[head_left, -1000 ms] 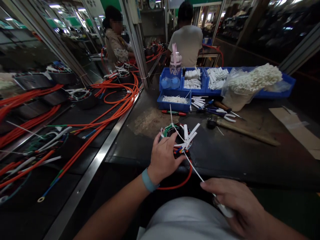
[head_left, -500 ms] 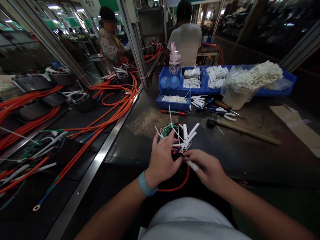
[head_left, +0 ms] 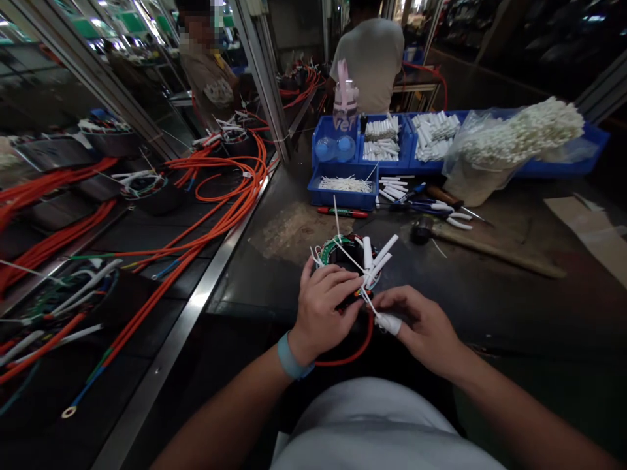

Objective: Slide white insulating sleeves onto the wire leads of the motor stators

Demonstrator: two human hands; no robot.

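Note:
A round dark wound part (head_left: 349, 256) with green wires, white sleeves and thin white ties sticking out sits at the near edge of the dark bench (head_left: 490, 294). My left hand (head_left: 321, 312) rests over its near left side and holds it. My right hand (head_left: 424, 326), a white cover on one fingertip, pinches a thin white tie (head_left: 367, 301) that runs up into the part. An orange cable (head_left: 353, 356) loops below both hands.
Blue bins (head_left: 343, 186) of white sleeves and ties stand at the back, a clear bag of white pieces (head_left: 509, 143) to their right. A hammer (head_left: 480, 248), pliers (head_left: 441, 212) and a red pen (head_left: 343, 212) lie between. Orange cables (head_left: 215, 215) cover the left belt. Two people work farther back.
My right hand, first pulled back low at the right with the tie stretched taut, has come in close beside the part. My left hand stayed on the part.

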